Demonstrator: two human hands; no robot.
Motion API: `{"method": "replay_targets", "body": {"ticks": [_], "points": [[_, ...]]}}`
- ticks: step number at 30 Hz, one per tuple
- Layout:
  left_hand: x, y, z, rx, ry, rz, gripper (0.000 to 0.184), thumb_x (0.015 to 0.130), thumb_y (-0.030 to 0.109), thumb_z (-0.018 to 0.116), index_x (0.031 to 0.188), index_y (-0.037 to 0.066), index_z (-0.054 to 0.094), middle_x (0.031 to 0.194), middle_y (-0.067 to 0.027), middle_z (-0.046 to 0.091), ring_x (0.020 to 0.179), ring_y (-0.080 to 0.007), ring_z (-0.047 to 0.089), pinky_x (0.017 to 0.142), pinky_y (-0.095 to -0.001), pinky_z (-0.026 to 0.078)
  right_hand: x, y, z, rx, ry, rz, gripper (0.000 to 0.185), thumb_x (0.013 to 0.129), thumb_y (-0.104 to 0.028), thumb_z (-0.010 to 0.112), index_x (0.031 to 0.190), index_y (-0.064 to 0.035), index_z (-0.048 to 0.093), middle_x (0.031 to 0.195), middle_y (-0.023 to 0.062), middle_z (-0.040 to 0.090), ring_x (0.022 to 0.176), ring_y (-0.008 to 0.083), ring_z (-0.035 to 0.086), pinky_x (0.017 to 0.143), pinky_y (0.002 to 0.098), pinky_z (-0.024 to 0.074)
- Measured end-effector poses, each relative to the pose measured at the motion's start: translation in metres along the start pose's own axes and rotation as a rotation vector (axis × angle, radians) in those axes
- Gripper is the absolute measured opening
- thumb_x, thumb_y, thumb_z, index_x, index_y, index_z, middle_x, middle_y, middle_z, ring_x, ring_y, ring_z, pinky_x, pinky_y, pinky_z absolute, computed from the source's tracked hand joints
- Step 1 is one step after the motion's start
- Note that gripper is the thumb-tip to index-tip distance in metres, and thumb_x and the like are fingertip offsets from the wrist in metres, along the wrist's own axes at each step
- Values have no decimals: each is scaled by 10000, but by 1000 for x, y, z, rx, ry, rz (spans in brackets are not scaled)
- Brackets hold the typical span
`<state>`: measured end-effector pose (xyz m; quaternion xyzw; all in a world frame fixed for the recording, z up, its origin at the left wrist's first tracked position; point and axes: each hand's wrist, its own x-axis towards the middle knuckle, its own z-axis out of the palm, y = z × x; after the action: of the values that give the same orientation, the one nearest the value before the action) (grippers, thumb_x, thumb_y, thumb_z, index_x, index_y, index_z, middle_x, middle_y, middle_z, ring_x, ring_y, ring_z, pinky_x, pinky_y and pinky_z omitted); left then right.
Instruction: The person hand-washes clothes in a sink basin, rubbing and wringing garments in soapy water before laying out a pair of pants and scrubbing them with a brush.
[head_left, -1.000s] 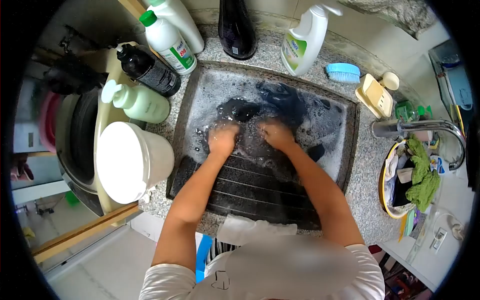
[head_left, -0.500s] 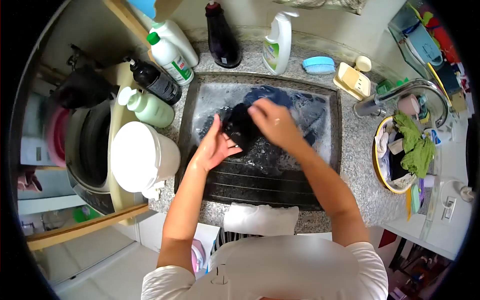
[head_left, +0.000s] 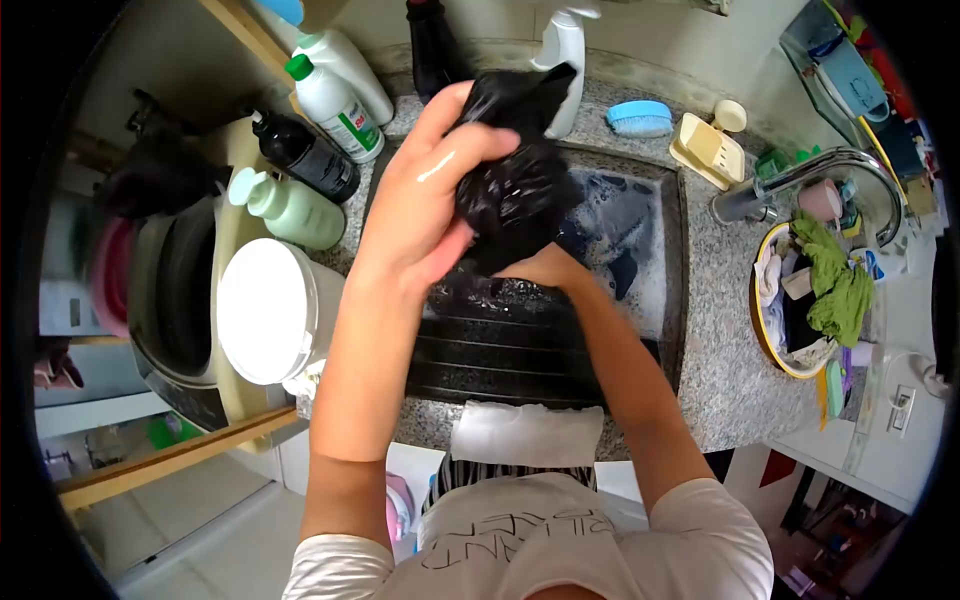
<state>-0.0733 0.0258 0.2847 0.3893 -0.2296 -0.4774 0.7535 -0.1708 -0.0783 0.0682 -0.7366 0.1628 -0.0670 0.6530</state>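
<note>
A wet, bunched black cloth [head_left: 520,185] is raised above the basin, large and close to the camera. My left hand [head_left: 432,180] grips it from the left, with the thumb and fingers curled onto the fabric. Lower down, my right hand [head_left: 545,266] is closed at the cloth's bottom end, its fingertips partly hidden by the fabric. Beneath both hands lies the dark sink basin [head_left: 672,250], holding sudsy water. Dark fabric [head_left: 622,270] lies in the foam at the right, and the ribbed black slope [head_left: 520,365] forms the near side.
Along the left edge stand a white bucket [head_left: 265,310], a green pump bottle [head_left: 300,212], a black pump bottle [head_left: 305,155] and a green-capped bottle [head_left: 340,110]. A blue brush [head_left: 640,118] and soap dish [head_left: 705,150] sit behind. A faucet [head_left: 740,203] and laundry basin [head_left: 765,335] are at right.
The black cloth has come up out of the basin toward the camera with my left hand. My right hand has moved down to the cloth's lower end.
</note>
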Motion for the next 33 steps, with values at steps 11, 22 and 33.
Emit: {"method": "replay_targets", "body": {"ticks": [11, 22, 33], "points": [[-10, -89, -144, 162, 563, -143, 267, 808, 24, 508, 1065, 85, 551, 904, -54, 606, 790, -152, 580, 692, -281, 489, -12, 47, -19, 343, 534, 62, 530, 715, 85, 536, 1226, -41, 475, 1146, 119, 533, 1007, 247, 542, 833, 317, 446], [-12, -196, -217, 1733, 285, -101, 693, 755, 111, 608, 1373, 267, 337, 1410, -185, 251, 1250, -403, 308, 1001, -451, 340, -2, 77, 9, -1001, 96, -124, 822, 646, -204, 766, 1367, -268, 377, 1411, 150, 314, 1221, 378, 396, 959, 443, 404], [19, -158, -206, -85, 517, -606, 625, 841, 629, 465, 1266, 170, 450, 1198, -124, 540, 1107, -280, 519, 916, -422, 428, 8, -58, 70, -639, 242, -615, 357, 550, -27, 616, 883, -154, 630, 914, 28, 561, 861, 264, 509, 741, 402, 399]]}}
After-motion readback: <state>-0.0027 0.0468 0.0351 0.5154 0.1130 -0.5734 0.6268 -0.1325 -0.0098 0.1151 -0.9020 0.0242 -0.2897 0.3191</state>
